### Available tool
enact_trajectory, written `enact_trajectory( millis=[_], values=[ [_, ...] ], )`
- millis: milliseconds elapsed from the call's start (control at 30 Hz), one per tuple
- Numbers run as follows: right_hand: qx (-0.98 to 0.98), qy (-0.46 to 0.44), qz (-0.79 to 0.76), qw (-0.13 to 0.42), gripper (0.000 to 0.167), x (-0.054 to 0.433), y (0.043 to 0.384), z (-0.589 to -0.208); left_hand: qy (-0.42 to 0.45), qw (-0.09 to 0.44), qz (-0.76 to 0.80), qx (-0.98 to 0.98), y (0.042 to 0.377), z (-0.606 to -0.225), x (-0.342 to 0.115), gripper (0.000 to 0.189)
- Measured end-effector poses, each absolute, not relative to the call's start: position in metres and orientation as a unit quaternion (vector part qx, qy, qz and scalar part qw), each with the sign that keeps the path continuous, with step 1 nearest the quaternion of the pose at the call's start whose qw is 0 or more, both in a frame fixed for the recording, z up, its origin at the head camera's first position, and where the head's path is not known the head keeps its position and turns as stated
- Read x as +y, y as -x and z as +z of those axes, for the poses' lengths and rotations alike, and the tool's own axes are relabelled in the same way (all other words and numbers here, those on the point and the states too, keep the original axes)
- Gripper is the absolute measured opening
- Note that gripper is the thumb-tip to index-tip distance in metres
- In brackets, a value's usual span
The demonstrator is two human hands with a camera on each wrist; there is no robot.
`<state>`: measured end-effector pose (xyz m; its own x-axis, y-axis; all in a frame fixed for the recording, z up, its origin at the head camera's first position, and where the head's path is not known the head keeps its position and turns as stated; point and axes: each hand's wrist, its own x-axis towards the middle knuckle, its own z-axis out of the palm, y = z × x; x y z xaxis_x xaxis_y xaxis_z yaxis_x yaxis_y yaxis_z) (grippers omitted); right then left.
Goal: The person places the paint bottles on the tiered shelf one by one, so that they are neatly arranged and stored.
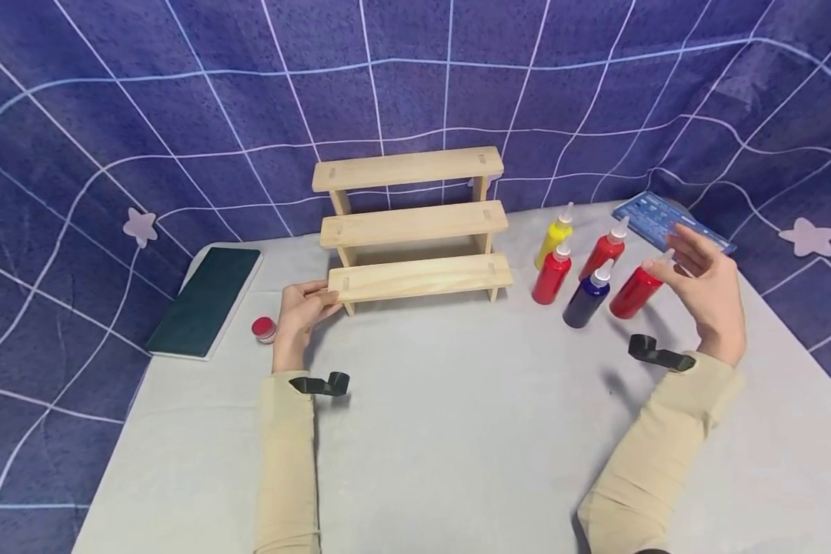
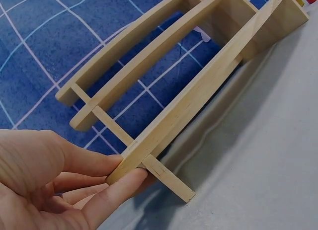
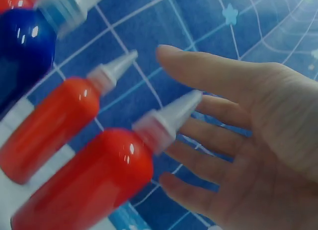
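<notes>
A three-tier wooden step shelf (image 1: 415,225) stands at the back of the table. My left hand (image 1: 301,314) pinches the left end of its lowest board (image 2: 164,125) between thumb and fingers, just beside the front leg (image 2: 169,179). On the right, my right hand (image 1: 715,296) has its fingers spread and relaxed around the nozzle of the nearest red squeeze bottle (image 1: 635,292). In the right wrist view that bottle's white nozzle (image 3: 181,113) points up between thumb and fingers, which are not closed on it.
Beside the red bottle stand a dark blue bottle (image 1: 585,300), two more red bottles (image 1: 551,278) and a yellow one (image 1: 552,240). A blue printed card (image 1: 665,217) lies behind them. A dark green book (image 1: 204,302) and a small red-lidded jar (image 1: 264,329) are at the left.
</notes>
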<state>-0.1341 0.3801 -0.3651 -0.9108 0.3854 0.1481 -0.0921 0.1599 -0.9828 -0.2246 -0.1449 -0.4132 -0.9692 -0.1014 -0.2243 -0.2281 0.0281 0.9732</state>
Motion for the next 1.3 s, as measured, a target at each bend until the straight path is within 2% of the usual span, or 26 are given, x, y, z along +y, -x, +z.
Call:
enact_trajectory(
  millis=[67,233,367,533,800,1300],
  values=[
    [-0.753,0.074,0.634,0.16,0.066,0.386,0.133,-0.371,0.116,0.044,0.686,0.717,0.225,-0.414,-0.145,0.042],
    [-0.796,0.037,0.598,0.088,0.043,0.396,0.135,-0.385,0.117,0.04,0.683,0.72,0.226,-0.416,-0.145,0.041],
    [-0.776,0.025,0.628,0.061,0.035,0.399,0.137,-0.396,0.116,0.037,0.683,0.721,0.226,-0.415,-0.145,0.04],
    [-0.699,0.008,0.712,0.065,0.033,0.4,0.139,-0.409,0.117,0.036,0.68,0.723,0.227,-0.413,-0.144,0.041],
    [-0.697,0.013,0.71,0.097,0.027,0.398,0.137,-0.411,0.119,0.044,0.677,0.725,0.225,-0.413,-0.143,0.042],
    [-0.716,0.047,0.681,0.147,0.043,0.389,0.11,-0.352,0.117,0.049,0.68,0.722,0.223,-0.412,-0.146,0.043]
  ],
)
